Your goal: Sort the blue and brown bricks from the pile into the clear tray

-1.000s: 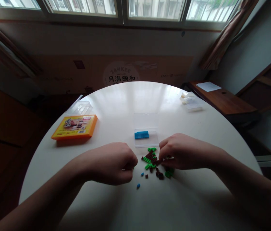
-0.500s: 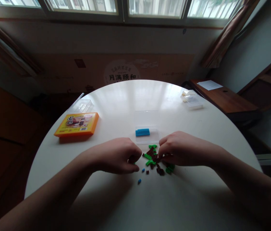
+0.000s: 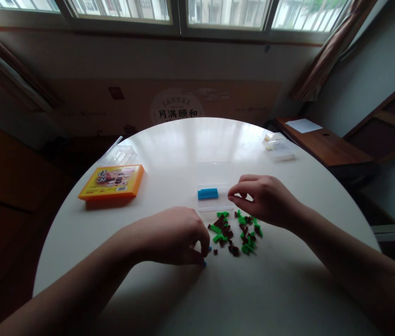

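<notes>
- Building bricks [image 3: 222,228], green and brown, lie in two loose clusters on the white surface [image 3: 169,298], in front of the person and between and below the hands.
- Blue brick [image 3: 205,264]: right at the fingertips of the left hand [image 3: 179,235]; a second blue piece [image 3: 210,248] sits just beside its fingers.
- Left hand: back up, wrist bent, forefinger curled down toward the thumb; I cannot tell whether they are clamped on the blue brick.
- Right hand [image 3: 269,198]: raised past the right cluster, thumb and forefinger reaching left, tips close together; whether they meet or pinch anything, I cannot tell.
- Clear box [image 3: 223,204]: near the right fingertips, a blue studded plate [image 3: 208,193] inside.
- Orange box [image 3: 111,182]: well apart, far left.
</notes>
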`<state>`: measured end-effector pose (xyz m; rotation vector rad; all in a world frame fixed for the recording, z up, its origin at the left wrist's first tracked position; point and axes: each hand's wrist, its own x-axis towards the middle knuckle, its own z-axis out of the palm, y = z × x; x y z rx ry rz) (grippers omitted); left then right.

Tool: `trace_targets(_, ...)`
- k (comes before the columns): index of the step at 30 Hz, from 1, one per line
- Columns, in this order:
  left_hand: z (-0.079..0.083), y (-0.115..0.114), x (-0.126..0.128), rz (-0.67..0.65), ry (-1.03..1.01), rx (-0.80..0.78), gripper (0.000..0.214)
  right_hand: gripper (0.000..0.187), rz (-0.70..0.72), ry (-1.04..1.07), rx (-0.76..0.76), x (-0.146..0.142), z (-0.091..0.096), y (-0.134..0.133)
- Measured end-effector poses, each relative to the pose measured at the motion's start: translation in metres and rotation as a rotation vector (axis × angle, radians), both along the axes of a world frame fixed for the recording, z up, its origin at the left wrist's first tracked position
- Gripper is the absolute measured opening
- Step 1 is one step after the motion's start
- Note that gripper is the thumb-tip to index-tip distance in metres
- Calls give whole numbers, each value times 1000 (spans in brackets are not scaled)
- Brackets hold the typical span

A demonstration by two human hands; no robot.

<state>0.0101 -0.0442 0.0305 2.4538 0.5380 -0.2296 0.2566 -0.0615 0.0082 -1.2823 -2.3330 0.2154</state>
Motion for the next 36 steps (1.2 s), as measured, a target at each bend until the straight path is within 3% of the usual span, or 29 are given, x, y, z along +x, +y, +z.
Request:
trace_targets(5,3,-8,3,-7,6,60,11,16,-150,-65,-32,-11,-6,6)
trace_targets(12,3,-15,4,-15,44,152,10,19,-246,-252,-107,-21,-8,12)
trace_targets(18,3,-18,6,-32,46,202,8,20,-281,-327,-128,-28,-12,16)
trace_targets(27,2,-24,6,-74,7,211,11,26,-255,-278,-87,-23,1,3)
trace_targets(36,-3,-26,6,-103,-4,217,11,30,-252,-292,-133,-24,-6,3)
